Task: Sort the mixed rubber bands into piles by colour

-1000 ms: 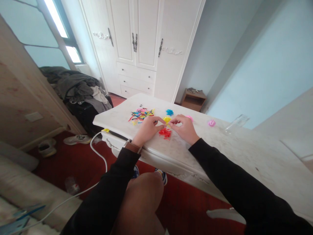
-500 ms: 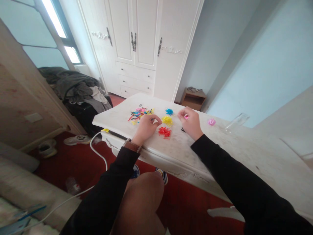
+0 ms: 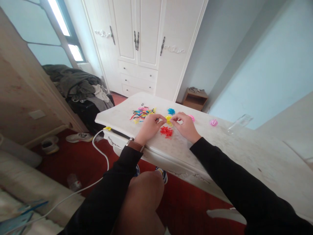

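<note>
My left hand (image 3: 151, 126) is pinched at the fingertips beside the yellow pile (image 3: 169, 120) of small rubber-band-like pieces. Facing it, my right hand (image 3: 186, 126) pinches on the other side of that pile, its fingertips close to the left ones. Whatever either pinch holds is too small to make out. Nearer me lies a red pile (image 3: 166, 131), and a blue pile (image 3: 171, 111) sits beyond the yellow one. A mixed multicoloured heap (image 3: 143, 112) spreads behind my left hand. Part of a pink pile (image 3: 192, 118) shows past my right hand.
On the white table (image 3: 220, 153), a pink-purple clump (image 3: 213, 122) and a clear glass (image 3: 241, 123) lie to the right. A white cable (image 3: 107, 160) with a yellow end hangs at the left edge. A white wardrobe (image 3: 146, 29) stands behind.
My right hand has moved left and slightly nearer, from past the yellow pile to close by my left fingertips. The pink pile now shows behind it. My left hand has barely moved.
</note>
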A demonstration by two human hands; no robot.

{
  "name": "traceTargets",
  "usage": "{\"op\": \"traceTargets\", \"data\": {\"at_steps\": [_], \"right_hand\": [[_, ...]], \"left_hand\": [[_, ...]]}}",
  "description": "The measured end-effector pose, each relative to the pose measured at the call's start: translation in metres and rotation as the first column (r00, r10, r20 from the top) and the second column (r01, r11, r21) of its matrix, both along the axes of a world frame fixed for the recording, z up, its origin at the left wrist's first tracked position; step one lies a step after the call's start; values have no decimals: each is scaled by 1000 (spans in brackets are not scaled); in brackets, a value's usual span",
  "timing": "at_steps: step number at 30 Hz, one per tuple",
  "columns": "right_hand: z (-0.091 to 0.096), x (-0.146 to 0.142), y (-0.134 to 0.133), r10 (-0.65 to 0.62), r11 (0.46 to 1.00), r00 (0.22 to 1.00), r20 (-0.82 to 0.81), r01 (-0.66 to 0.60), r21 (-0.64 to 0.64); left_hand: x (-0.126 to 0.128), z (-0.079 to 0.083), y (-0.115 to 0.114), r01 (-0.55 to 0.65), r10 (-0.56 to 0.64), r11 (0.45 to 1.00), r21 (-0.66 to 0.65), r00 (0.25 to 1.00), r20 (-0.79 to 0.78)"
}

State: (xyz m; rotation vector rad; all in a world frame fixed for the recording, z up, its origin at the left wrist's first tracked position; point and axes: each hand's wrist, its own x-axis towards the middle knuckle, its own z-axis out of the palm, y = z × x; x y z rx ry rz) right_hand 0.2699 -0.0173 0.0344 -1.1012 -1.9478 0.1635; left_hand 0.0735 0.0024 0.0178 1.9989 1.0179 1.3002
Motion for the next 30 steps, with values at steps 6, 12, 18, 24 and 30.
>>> {"op": "traceTargets", "data": {"at_steps": [6,12,18,24,30], "right_hand": [[0,4,-1,-18,1000,1000,7,18,-1],[1,1,-1,-43,999,999,-2,43,24],[11,25,10,-331,928,915,-232,360,94],[4,8,7,-143,988,989,-30,144,55],[-9,9,14,-153,988,986,62,153,9]], "left_hand": [[0,1,-1,-22,22,1000,-10,1000,7],[0,2,-3,-30,30,999,-21,999,-14],[1,0,1,-72,71,997,-23,997,-35],[4,0,1,-46,45,999,-10,997,-66],[3,-1,0,-45,45,999,-14,999,-27]]}}
